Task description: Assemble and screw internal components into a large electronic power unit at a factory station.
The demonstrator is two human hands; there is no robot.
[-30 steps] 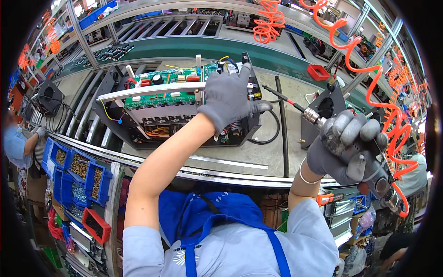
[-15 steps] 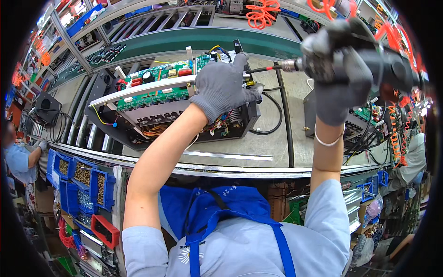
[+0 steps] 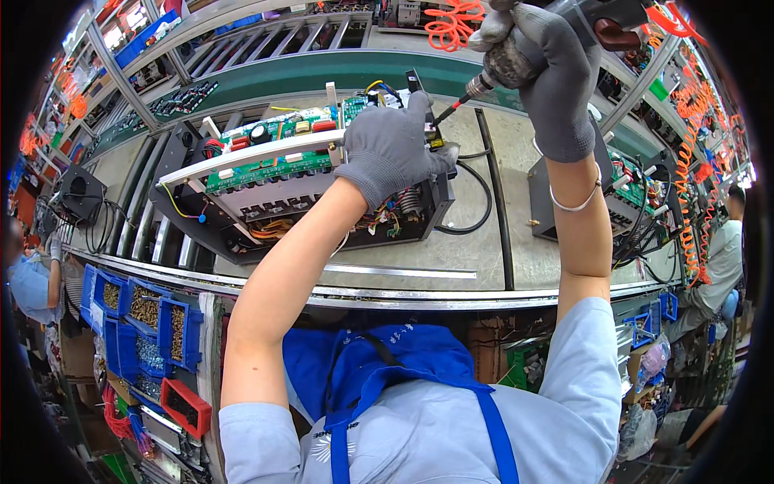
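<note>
Driver axis: powered screwdriver (image 3: 516, 56) slants from upper right down to lower left, its bit tip at the chassis's right end.
Driver look: grey barrel, thin dark bit with a red collar.
Right hand (image 3: 556, 73): grey glove, wrapped tight round the driver.
Left hand (image 3: 391, 145): grey glove, curled fingers pressing the open chassis (image 3: 298, 194) just beside the bit tip.
Chassis: black, long side running left-right on the workbench (image 3: 419, 250), green circuit boards exposed.

Bright, even overhead light; sharp centre, fisheye bending, black vignette at rim
</note>
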